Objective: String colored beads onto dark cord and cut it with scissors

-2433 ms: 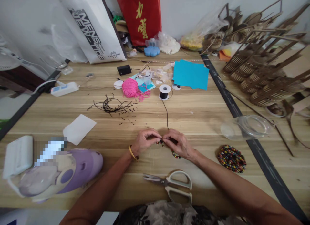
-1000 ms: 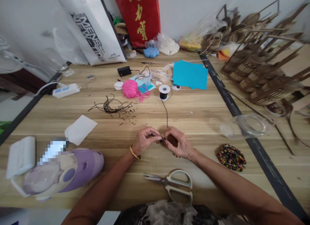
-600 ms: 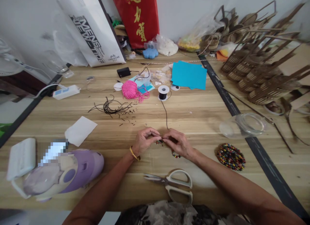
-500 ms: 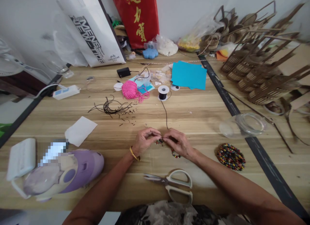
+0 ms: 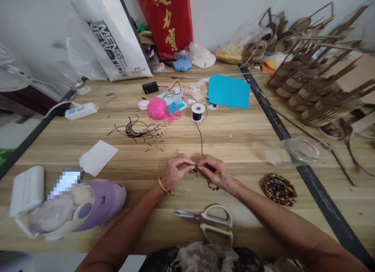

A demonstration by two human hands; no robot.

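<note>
My left hand (image 5: 177, 171) and my right hand (image 5: 217, 173) nearly meet over the near half of the wooden table (image 5: 240, 139), thumb and forefinger of each pinched on what looks like a thin black cord (image 5: 201, 139); finer detail there is too small to tell. The cord runs lengthwise from the right hand, the nearer one, toward the far edge, ending at a white spool wound in black (image 5: 198, 115). Just under my fingertips sits a small cluster of round multicoloured beads (image 5: 193, 171). A curved strand of similar beads (image 5: 213, 187) shows beneath my right palm, which hides whether the two join. Closer to the near edge, cream-handled metal scissors (image 5: 201, 217) lie crosswise, blades toward the left edge. Well to my right rests a round coil of multicoloured bead strings (image 5: 279, 189).
</note>
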